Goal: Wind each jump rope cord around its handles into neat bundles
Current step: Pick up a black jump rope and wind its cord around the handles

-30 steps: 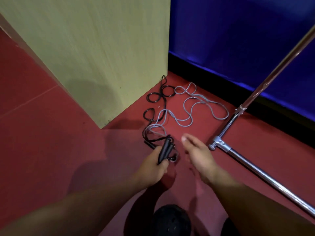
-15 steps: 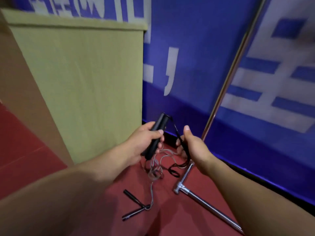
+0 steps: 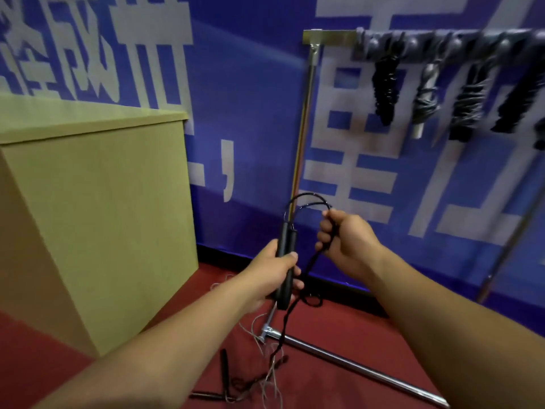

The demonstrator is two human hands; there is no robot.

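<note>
Left hand (image 3: 272, 270): fingers wrapped around a pair of black handles (image 3: 285, 261), held together and roughly upright, tops clear above the fist, lower ends protruding below it. Right hand (image 3: 345, 237): fingers curled around the black cord (image 3: 306, 199), just right of the handles. The cord arcs from the handle tops over to the right fist, then drops from it to the red floor (image 3: 339, 335).

On the floor below: a second pair of thin black handles (image 3: 224, 370) with a grey cord (image 3: 265, 379) lying in a loose tangle; the black cord's lower end runs into this tangle.

Surroundings: metal rack (image 3: 306, 119) standing against a blue banner (image 3: 259, 98); several wound rope bundles (image 3: 424, 95) hang from its top bar, blurred. A tan box (image 3: 103, 208) stands at left.
</note>
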